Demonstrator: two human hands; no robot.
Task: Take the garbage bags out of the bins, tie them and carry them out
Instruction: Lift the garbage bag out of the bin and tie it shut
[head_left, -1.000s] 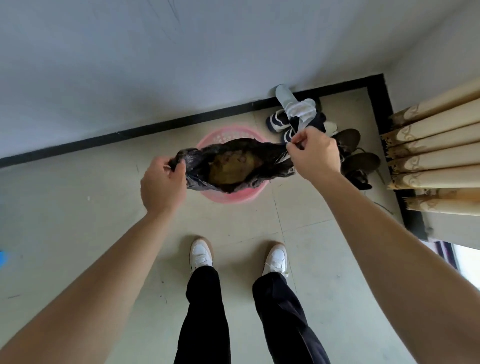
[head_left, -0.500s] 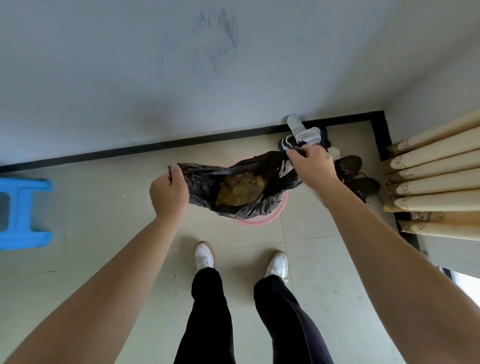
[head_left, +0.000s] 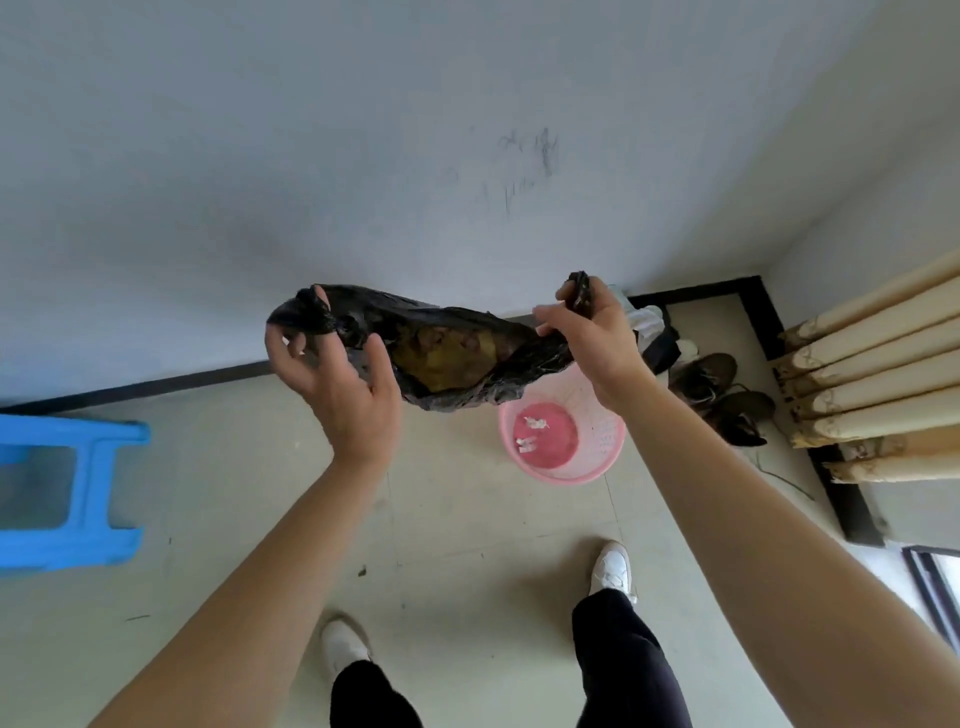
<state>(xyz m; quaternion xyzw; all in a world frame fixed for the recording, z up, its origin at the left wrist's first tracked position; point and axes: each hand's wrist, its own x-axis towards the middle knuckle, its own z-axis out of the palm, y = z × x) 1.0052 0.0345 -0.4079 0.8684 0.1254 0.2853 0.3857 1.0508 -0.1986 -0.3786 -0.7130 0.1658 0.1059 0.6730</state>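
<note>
Lifted since the earlier frame, the black garbage bag (head_left: 467, 397) now hangs mid-frame, clear of the pink bin (head_left: 602, 441). The left hand (head_left: 337, 384) has the crumpled rim looped round its curled fingers. The right hand (head_left: 597, 338) pinches the opposite rim. The bag's mouth gapes between them, showing yellow-brown waste. White scraps lie in the bin beyond.

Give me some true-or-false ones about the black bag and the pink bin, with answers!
1. Both the left hand and the right hand hold the black bag. True.
2. Some white scraps lie in the pink bin. True.
3. The black bag sits inside the pink bin. False: it is held up above it.
4. The bag's top is tied shut. False: it gapes open, with brownish rubbish showing.
5. The blue stool stands on the person's right. False: it is on the left.
</note>
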